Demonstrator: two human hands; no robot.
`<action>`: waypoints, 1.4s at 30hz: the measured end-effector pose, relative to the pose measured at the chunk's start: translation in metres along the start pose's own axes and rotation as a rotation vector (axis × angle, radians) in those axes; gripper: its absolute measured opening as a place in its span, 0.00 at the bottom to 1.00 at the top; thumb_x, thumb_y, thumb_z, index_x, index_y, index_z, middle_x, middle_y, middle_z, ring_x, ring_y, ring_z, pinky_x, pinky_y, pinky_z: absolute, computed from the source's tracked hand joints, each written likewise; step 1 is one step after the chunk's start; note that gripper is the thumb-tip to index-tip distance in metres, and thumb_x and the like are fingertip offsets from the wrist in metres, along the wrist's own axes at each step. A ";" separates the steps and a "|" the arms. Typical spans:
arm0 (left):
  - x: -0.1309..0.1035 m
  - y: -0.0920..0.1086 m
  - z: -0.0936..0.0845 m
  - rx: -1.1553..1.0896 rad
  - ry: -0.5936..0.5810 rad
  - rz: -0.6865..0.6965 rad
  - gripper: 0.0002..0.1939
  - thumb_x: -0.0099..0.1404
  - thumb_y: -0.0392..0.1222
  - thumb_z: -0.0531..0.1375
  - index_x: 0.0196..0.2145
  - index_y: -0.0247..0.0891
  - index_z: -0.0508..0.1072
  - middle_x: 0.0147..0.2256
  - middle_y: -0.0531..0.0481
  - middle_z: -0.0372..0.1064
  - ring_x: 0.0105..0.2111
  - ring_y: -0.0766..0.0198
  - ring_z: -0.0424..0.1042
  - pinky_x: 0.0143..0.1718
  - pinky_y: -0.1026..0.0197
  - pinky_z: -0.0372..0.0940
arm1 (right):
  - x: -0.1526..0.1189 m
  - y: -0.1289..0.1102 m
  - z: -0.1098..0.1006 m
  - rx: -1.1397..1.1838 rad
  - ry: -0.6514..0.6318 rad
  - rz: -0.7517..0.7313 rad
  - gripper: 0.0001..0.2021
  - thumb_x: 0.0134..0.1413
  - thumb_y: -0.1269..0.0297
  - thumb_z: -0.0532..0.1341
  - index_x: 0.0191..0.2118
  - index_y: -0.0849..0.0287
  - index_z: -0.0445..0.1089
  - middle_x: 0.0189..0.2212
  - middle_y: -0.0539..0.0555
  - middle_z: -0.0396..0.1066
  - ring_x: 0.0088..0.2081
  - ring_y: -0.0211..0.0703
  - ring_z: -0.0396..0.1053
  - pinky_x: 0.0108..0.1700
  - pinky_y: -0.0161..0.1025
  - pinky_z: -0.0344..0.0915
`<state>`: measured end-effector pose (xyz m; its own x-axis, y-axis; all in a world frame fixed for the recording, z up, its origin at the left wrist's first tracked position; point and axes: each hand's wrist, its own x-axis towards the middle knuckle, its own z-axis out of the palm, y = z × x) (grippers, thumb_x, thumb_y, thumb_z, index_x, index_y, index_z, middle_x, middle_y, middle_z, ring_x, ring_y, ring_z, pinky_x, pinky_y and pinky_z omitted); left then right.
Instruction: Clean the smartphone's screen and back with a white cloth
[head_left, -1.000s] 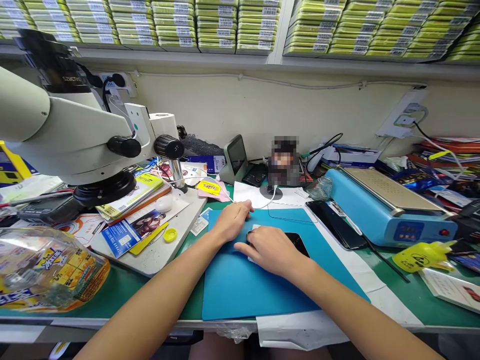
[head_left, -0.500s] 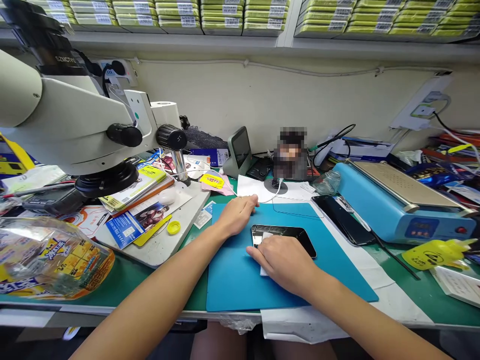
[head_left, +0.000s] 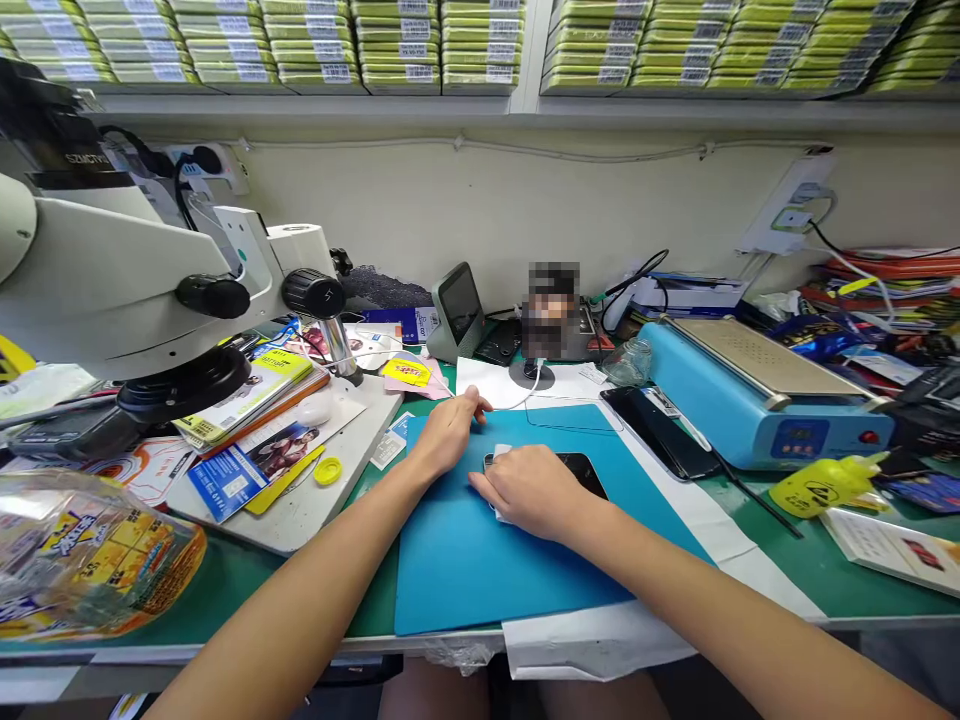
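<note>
A phone [head_left: 586, 470] with a dark glass face lies on the blue mat [head_left: 465, 580]. My right hand [head_left: 529, 490] is closed over its left part and presses a white cloth [head_left: 501, 458] against it; the hand hides much of both. Behind and to the left of the phone, my left hand [head_left: 450, 435] rests near the mat's back left edge, its fingers partly curled. What it holds, if anything, is hidden. A thin dark wire [head_left: 574, 424] lies along the back of the mat.
A microscope [head_left: 150, 290] stands at the left over papers, with a clear plastic jar [head_left: 97, 560] in front. On the right are a second phone [head_left: 660, 435], a blue heating unit [head_left: 750, 400] and a yellow bottle [head_left: 825, 485]. A small screen [head_left: 459, 308] stands behind.
The camera view has shifted, so most of the scene sits further left. My right hand and the cloth have moved toward the phone's left end. My left hand stays near the mat's back left edge.
</note>
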<state>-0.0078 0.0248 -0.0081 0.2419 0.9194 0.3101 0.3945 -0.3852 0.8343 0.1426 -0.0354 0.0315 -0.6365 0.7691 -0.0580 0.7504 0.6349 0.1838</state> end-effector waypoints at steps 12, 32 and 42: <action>0.000 0.000 -0.002 -0.033 -0.017 -0.009 0.36 0.76 0.61 0.36 0.40 0.39 0.78 0.34 0.48 0.75 0.38 0.56 0.72 0.42 0.56 0.64 | -0.047 0.067 0.019 -0.056 -0.057 0.087 0.24 0.72 0.63 0.44 0.33 0.60 0.75 0.29 0.58 0.78 0.31 0.47 0.74 0.30 0.40 0.50; 0.000 0.001 0.000 -0.048 0.010 0.002 0.38 0.75 0.62 0.35 0.37 0.38 0.77 0.33 0.47 0.74 0.36 0.56 0.70 0.42 0.56 0.63 | 0.009 -0.007 0.013 -0.053 0.080 -0.053 0.22 0.69 0.65 0.48 0.29 0.60 0.76 0.28 0.60 0.79 0.30 0.48 0.75 0.25 0.41 0.46; -0.002 0.000 -0.001 -0.041 -0.012 -0.004 0.36 0.76 0.62 0.36 0.39 0.38 0.77 0.34 0.47 0.74 0.38 0.55 0.71 0.43 0.55 0.63 | -0.042 0.038 0.023 -0.143 0.017 -0.052 0.14 0.66 0.70 0.53 0.34 0.60 0.75 0.29 0.57 0.79 0.29 0.46 0.75 0.26 0.40 0.46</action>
<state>-0.0087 0.0228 -0.0080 0.2512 0.9197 0.3019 0.3585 -0.3781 0.8535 0.2018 -0.0416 0.0180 -0.6775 0.7335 -0.0548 0.6842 0.6558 0.3190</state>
